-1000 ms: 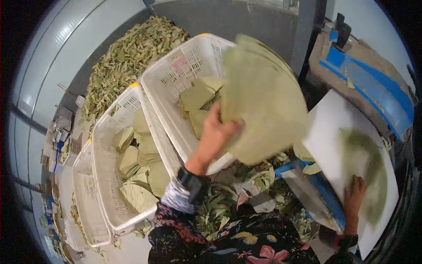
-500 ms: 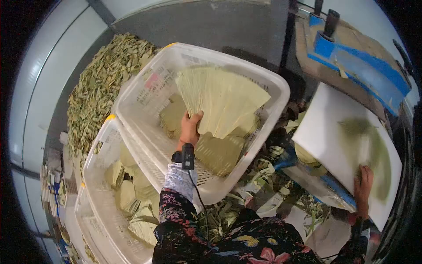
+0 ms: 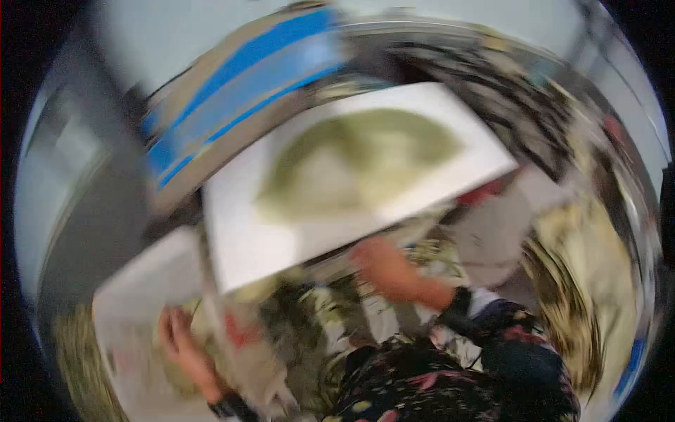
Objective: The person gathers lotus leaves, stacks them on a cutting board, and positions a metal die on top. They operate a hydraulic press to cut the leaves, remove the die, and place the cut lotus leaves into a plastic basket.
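Note:
My left hand (image 3: 184,341) is over the white basket (image 3: 144,271) at lower left, with fingers slightly apart and no leaf fan showing in them. Pale leaves (image 3: 172,373) lie in the basket beside and under that hand, blurred. My right hand (image 3: 394,271) is just off the near edge of the white board (image 3: 235,239); motion smears its fingers. A broad green arc-shaped stain (image 3: 330,133) marks the board's face.
Behind the board stands a blue machine part (image 3: 246,77) on a brown base. Scattered leaf scraps (image 3: 327,309) lie below the board. Long pale leaves (image 3: 580,274) are heaped at right, near a dark bundle (image 3: 485,98).
The view has swung right, so the board is now central and the basket lower left. My left hand has let go of the leaf fan; my right hand has left the board's face.

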A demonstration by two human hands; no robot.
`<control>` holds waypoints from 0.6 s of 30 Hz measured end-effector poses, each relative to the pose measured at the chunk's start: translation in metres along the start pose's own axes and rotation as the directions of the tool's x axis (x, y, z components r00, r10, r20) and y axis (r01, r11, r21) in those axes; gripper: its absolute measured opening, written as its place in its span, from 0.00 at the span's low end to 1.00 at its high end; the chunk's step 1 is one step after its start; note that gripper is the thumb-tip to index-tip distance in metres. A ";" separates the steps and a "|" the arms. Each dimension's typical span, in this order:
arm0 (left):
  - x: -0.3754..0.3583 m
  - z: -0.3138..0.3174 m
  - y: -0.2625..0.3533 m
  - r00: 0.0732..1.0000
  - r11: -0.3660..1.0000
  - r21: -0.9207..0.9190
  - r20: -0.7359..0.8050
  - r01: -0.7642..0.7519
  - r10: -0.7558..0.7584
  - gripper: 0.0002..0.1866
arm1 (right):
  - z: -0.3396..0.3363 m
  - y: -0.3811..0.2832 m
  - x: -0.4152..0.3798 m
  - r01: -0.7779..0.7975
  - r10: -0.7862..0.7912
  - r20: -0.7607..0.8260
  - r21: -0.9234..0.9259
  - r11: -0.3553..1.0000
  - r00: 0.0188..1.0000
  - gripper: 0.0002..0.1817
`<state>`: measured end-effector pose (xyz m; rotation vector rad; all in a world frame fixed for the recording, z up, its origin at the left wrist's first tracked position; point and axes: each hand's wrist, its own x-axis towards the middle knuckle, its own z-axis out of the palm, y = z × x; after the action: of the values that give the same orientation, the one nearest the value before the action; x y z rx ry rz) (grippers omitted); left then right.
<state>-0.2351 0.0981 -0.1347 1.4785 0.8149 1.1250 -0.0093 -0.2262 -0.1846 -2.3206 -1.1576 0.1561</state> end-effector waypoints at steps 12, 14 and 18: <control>-0.334 0.265 0.042 0.249 0.970 0.128 0.952 0.208 -0.179 0.11 | -0.153 0.086 -0.387 -0.604 0.438 -0.631 -0.062 0.794 0.640 0.31; -0.375 0.283 0.045 0.096 0.953 0.145 0.980 0.265 -0.175 0.11 | -0.178 0.101 -0.461 -0.806 0.500 -0.745 -0.083 0.586 0.441 0.35; -0.442 0.315 0.051 -0.066 0.944 0.129 0.991 0.305 -0.114 0.12 | -0.206 0.118 -0.548 -0.981 0.631 -0.753 -0.107 0.160 0.185 0.43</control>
<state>-0.0851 -0.4235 -0.1823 1.4808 -0.1795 -0.3979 -0.1999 -0.7901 -0.1417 -2.9603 0.7696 -0.5691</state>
